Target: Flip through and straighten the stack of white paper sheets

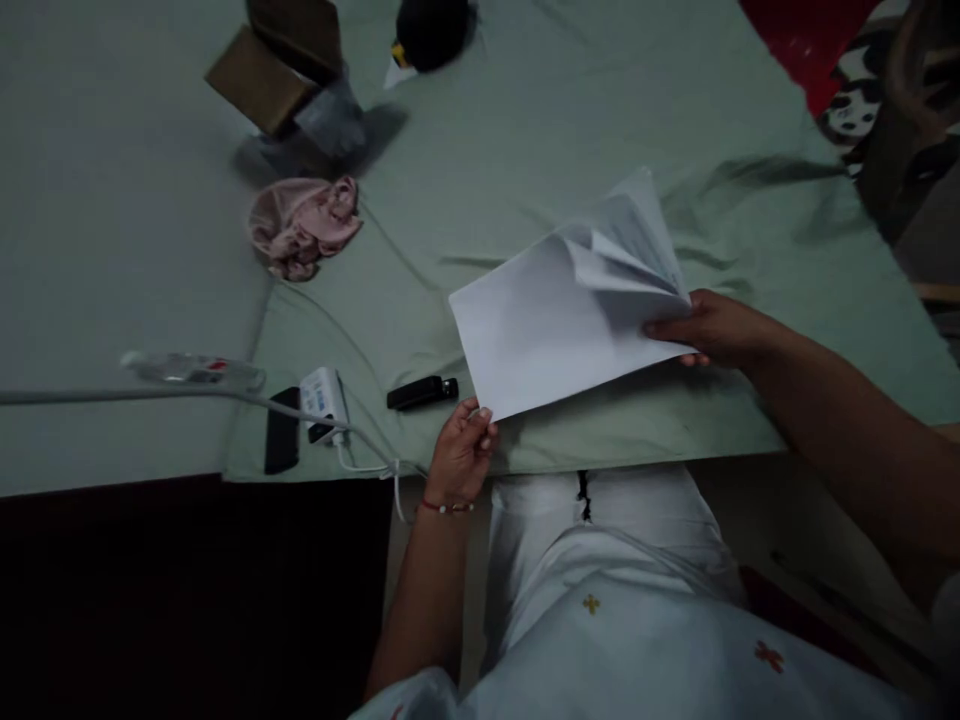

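Note:
Both hands hold a small stack of white paper sheets (536, 325) just above the green cloth. My left hand (463, 448) pinches the near left corner between thumb and fingers. My right hand (709, 328) is closed on the right edge, thumb on top and fingers underneath. Some sheets curl up near my right thumb, and faint print shows on a page at the far right. A black stapler-like object (421, 393) lies on the cloth just left of the paper, close to my left hand.
On the left are a white power strip (324, 398), a black phone-like slab (282, 430), cables and a clear plastic bottle (195, 370). Farther back sit pink crumpled fabric (307, 222), an open cardboard box (262, 80) and a dark round object (433, 32). Green cloth (787, 370) covers the table.

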`<state>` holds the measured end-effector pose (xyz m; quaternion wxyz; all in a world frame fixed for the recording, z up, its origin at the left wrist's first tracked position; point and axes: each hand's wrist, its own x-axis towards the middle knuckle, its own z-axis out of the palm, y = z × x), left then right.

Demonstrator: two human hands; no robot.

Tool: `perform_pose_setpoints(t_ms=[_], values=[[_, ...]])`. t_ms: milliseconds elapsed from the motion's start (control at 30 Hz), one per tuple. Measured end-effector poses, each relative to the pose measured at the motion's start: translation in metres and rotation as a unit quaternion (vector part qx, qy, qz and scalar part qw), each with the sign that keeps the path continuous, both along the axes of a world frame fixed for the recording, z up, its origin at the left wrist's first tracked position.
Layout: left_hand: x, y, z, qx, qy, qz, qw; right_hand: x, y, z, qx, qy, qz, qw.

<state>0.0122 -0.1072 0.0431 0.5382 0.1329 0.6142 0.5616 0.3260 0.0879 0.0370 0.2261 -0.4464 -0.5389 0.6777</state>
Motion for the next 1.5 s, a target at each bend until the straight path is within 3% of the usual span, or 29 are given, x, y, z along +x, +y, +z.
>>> perform_pose_setpoints(t_ms=[100, 200, 300, 467, 533, 600, 933, 1100, 1267, 1400, 1433, 1500], values=[[-0.016, -0.013, -0.011, 0.008, 0.076, 0.026, 0.997, -0.01, -0.004, 0.006, -0.039, -0.016, 0.027, 0.999], [-0.03, -0.025, -0.024, 0.021, 0.215, 0.085, 0.973, -0.025, -0.007, 0.007, -0.031, -0.011, 0.02, 0.999], [-0.041, -0.036, -0.03, 0.025, 0.383, 0.129, 0.915, -0.042, -0.008, 0.003, -0.041, -0.018, 0.003, 0.999], [-0.05, -0.044, -0.027, 0.041, 0.602, 0.096, 0.792, -0.064, -0.012, -0.003, -0.048, -0.033, 0.009, 0.998], [-0.053, -0.041, -0.028, 0.062, 0.641, 0.079, 0.761, -0.072, -0.014, -0.002, -0.05, -0.041, 0.016, 0.998], [-0.057, -0.035, -0.031, 0.078, 0.657, 0.057, 0.748, -0.079, -0.016, 0.0, -0.049, -0.042, 0.013, 0.998], [-0.064, -0.019, -0.057, 0.059, 0.7, -0.076, 0.707, -0.099, -0.02, 0.008, -0.051, -0.082, -0.04, 0.995], [-0.07, -0.02, -0.06, 0.049, 0.701, -0.112, 0.703, -0.102, -0.016, 0.001, 0.056, -0.108, -0.026, 0.992], [-0.072, -0.02, -0.056, 0.074, 0.689, -0.077, 0.717, -0.099, -0.009, -0.008, 0.119, -0.073, -0.058, 0.989], [-0.045, -0.023, -0.05, 0.125, 0.674, 0.002, 0.728, -0.067, 0.004, -0.004, 0.11, -0.031, -0.044, 0.993], [-0.036, -0.022, -0.048, 0.143, 0.656, 0.017, 0.741, -0.055, 0.007, -0.003, 0.106, -0.027, -0.037, 0.993], [-0.016, -0.013, -0.045, 0.17, 0.569, 0.048, 0.803, -0.03, 0.012, -0.002, 0.106, -0.028, -0.029, 0.994]])
